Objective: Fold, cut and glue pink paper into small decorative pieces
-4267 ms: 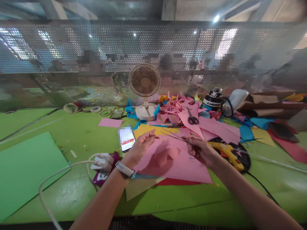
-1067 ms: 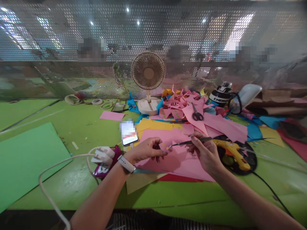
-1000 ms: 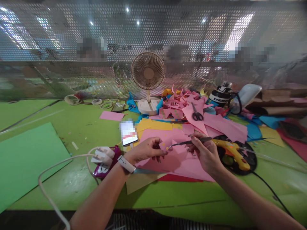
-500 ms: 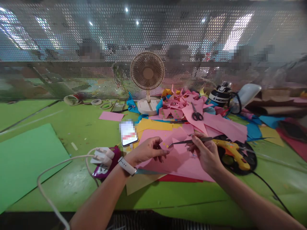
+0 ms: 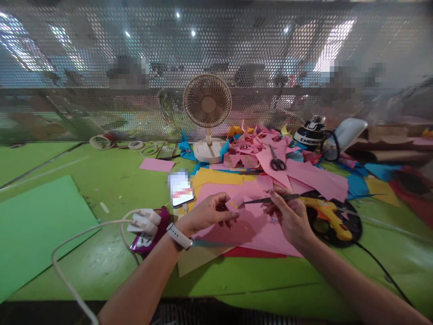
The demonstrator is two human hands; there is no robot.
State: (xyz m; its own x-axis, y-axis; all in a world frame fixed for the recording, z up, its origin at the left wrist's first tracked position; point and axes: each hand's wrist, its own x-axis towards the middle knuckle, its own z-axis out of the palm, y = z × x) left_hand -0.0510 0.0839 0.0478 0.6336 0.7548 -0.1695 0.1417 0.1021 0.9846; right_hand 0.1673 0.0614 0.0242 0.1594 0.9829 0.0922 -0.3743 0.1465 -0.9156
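Observation:
My left hand (image 5: 214, 212), a white watch band on its wrist, is closed with fingertips pinching the edge of a small pink paper piece (image 5: 238, 198). Tiny yellow bits (image 5: 236, 206) lie on that piece. In my right hand (image 5: 289, 214) is a pair of dark tweezers (image 5: 259, 200), held like a pen with the thin tip pointing left, right by the yellow bits. Whether the tip grips one of them is too small to tell. Both hands are above larger pink sheets (image 5: 250, 230), with red and tan sheets showing underneath.
A lit phone (image 5: 181, 187) and a purple power block with white plugs (image 5: 145, 223) stand at left. Right of my hands lies a yellow glue gun (image 5: 329, 216) on a black disc. Scissors (image 5: 277, 163), pink scraps (image 5: 252, 140) and a fan (image 5: 208, 106) are behind.
Almost nothing has moved. The tweezers' tip and the yellow bits on the pink piece differ very slightly; both hands keep their place and grip.

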